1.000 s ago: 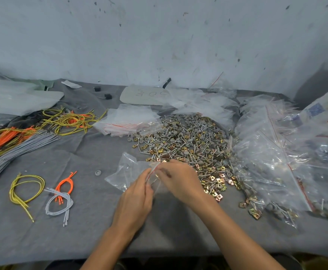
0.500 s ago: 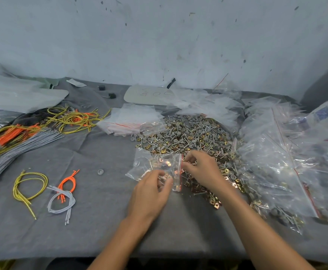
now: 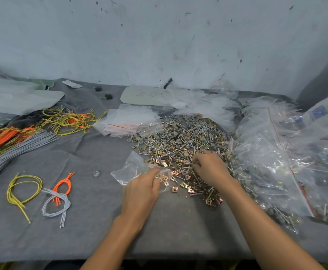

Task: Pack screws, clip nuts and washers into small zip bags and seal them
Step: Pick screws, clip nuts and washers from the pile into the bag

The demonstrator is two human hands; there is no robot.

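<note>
Left fingers: those of the left hand (image 3: pixel 141 191) are curled and pinch the mouth edge of the small clear plastic zip bag (image 3: pixel 133 167); I judge this keeps the opening lifted and turned toward the parts
Right fingers: those of the right hand (image 3: pixel 210 169) are bent down into the metal; whether they already hold a piece I cannot tell, the tips are hidden
Bag: it lies crumpled on the grey cloth table (image 3: pixel 93 221), its mouth touching the near left edge of the heap, probably so each piece travels a short way; some clip nuts show at the mouth, in or under the film I cannot say; not yet sealed
Heap: the mixed heap of silver screws, brass-coloured square clip nuts and grey round washers (image 3: pixel 178 137) sits at the middle of the table, in reach of both hands
Further out: a flat stack of empty clear bags (image 3: pixel 128 121) lies behind the heap on the left; the filled clear bags with red zip lines (image 3: pixel 266 162) are piled just right of it; one loose grey washer (image 3: pixel 96 173) lies apart on the left
</note>
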